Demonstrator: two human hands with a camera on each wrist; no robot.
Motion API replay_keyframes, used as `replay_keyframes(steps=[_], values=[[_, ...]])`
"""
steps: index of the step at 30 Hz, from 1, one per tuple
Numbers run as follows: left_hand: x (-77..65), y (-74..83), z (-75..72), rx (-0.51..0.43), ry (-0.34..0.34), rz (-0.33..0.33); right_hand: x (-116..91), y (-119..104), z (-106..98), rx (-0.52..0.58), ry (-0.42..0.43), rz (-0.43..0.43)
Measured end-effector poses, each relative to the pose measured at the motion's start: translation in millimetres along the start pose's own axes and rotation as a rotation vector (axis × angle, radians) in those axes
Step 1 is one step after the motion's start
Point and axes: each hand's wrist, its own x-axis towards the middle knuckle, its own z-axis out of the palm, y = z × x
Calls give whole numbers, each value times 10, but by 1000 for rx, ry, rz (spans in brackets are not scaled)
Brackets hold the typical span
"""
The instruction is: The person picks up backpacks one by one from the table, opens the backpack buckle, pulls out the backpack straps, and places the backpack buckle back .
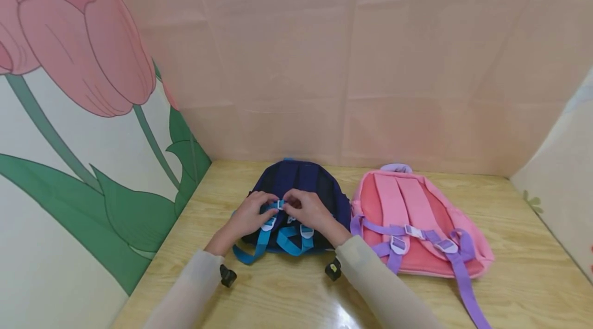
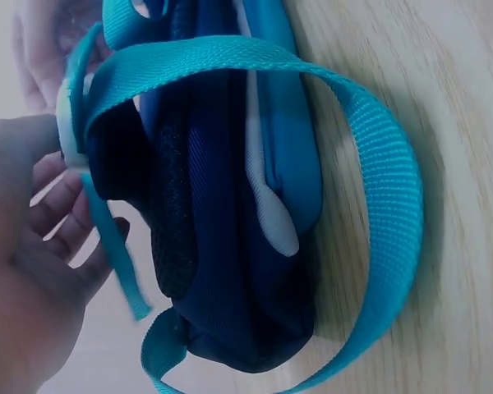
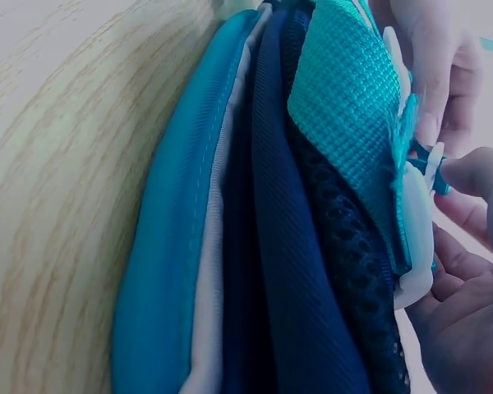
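Observation:
A dark blue backpack (image 1: 333,190) lies on the table, its shoulder straps facing up. Across it, both hands meet at a small white buckle (image 1: 280,205) on a blue chest strap. My left hand (image 1: 250,214) pinches the strap on the buckle's left side. From the other side, my right hand (image 1: 315,210) pinches the buckle, thumb and index finger together. In the right wrist view the little white clip (image 3: 434,164) shows at the right thumb tip. Loose blue webbing (image 2: 386,189) loops out beside the bag. White strap adjusters (image 1: 307,231) sit below the hands.
To the right a pink backpack (image 1: 370,190) lies close beside the blue one, with purple straps (image 1: 465,282) trailing toward the near edge. Its white chest buckle (image 1: 414,231) lies across the straps. A pink backdrop (image 1: 347,61) stands behind the wooden table (image 1: 278,298).

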Motion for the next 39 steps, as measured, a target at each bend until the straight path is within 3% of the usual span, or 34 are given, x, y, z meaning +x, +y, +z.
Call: replay_keyframes(steps=[7, 21, 27, 39], values=[[11, -16, 7, -19, 9, 26, -7, 26, 10, 15, 20, -17], [23, -30, 50, 55, 14, 70, -22, 111, 67, 43, 77, -52], [23, -42, 76, 56, 5, 52, -24, 78, 65, 31, 58, -17], [18, -46, 88, 53, 25, 73, 3, 47, 68, 2, 19, -33]])
